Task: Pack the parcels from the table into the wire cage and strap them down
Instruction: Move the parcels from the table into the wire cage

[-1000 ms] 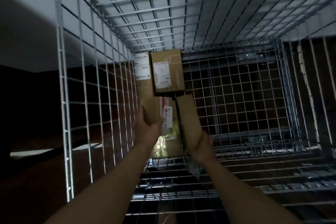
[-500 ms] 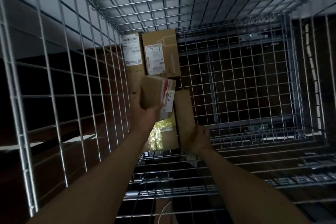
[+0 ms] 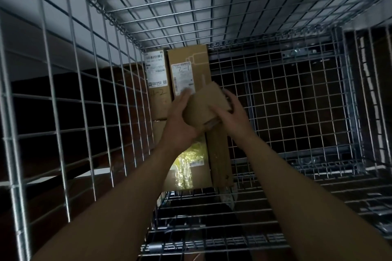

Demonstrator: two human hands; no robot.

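2 hands are clenched on a small brown cardboard box [image 3: 204, 106]. The left hand [image 3: 181, 118] wraps its left side from underneath, and the right hand [image 3: 232, 110] curls its fingers over the right end. The box sits tilted, deep inside the silver wire-mesh cage [image 3: 297, 95], near the left wall; whether it touches the parcels under it I cannot tell. 4 other parcels lie around the held box. Just beyond it, partly covered by it, is a flat brown carton with a white label marked "2-1" [image 3: 191, 63]. Beyond it and to the left, against the mesh wall, is a narrow brown carton with a barcode label [image 3: 157, 82]. Below it a long slim brown carton [image 3: 219, 159] runs toward the person. Below and left of it lies a brown carton with shiny yellow wrap [image 3: 187, 167].
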